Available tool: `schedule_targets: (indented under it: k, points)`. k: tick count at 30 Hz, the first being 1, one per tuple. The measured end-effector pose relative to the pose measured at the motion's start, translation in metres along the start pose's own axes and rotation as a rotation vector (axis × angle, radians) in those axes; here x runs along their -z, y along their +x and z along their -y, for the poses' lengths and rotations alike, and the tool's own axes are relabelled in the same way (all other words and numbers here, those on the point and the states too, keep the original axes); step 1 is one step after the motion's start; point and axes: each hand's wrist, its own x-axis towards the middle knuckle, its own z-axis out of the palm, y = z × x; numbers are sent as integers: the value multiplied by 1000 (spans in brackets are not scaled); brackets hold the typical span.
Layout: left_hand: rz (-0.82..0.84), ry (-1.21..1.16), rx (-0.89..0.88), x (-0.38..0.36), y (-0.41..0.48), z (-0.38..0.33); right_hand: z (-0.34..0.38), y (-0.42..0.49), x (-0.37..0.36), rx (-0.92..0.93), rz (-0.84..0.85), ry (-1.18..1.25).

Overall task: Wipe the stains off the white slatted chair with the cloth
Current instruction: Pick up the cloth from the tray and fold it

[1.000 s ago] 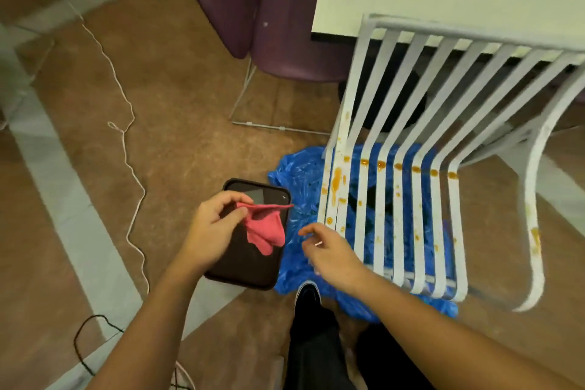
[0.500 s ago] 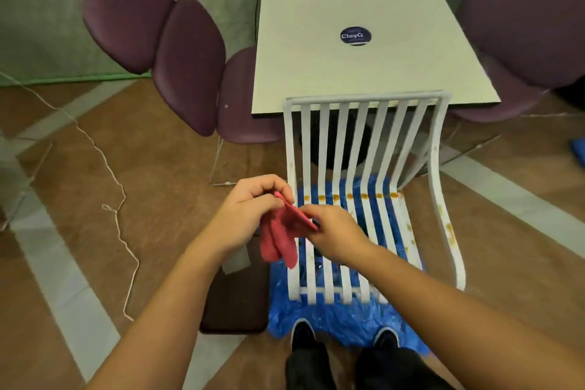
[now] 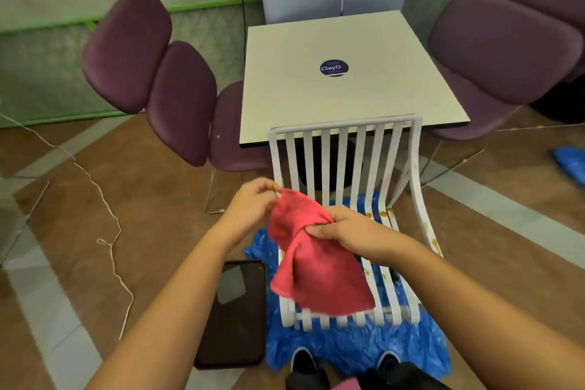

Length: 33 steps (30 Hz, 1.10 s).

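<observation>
A round dark-blue sticker (image 3: pixel 334 68) on the table (image 3: pixel 285 98) reads "ClayG"

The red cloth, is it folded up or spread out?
Mostly spread: the red cloth hangs open over the chair, left hand pinching a corner, right hand gripping its bunched middle.

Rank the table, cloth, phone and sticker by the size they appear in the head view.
1. table
2. cloth and phone: about alike; the cloth is held nearer the camera, so I leave them unranked
3. sticker
</observation>
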Motion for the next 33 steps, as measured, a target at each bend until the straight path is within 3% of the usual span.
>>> schedule_targets:
  k: [4,8,12,14,17,20,23,25,28,31,33]
  points:
    - [114,5,379,-16,-18,76,-11,2,-4,-57,-137,420]
    - [356,-356,673,-35,-49,111,-26,9,-6,-117,-157,780]
    - [336,-456,581,-44,-54,94,-34,11,-6,-133,-102,919]
    - [284,-422,469,-40,-45,90,-36,12,-5,-134,-81,916]
    - [341,-384,339,-28,-29,95,-39,11,-4,-140,-66,879]
    - [295,-468,264,-24,-29,87,-43,11,-4,-141,-61,894]
    - [184,-676,321,-28,-33,79,-46,11,-1,-154,-41,889]
    - [218,-814,462,-30,-39,72,-47,12,3,-180,-15,883]
    - [295,-800,588,-33,-44,59,-41,12,11,-232,17,906]
    - [239,-678,545,-34,-38,39,-23,13,24,-275,-8,825]
    - [177,-602,405,-30,-34,15,0,12,32,-225,-50,731]
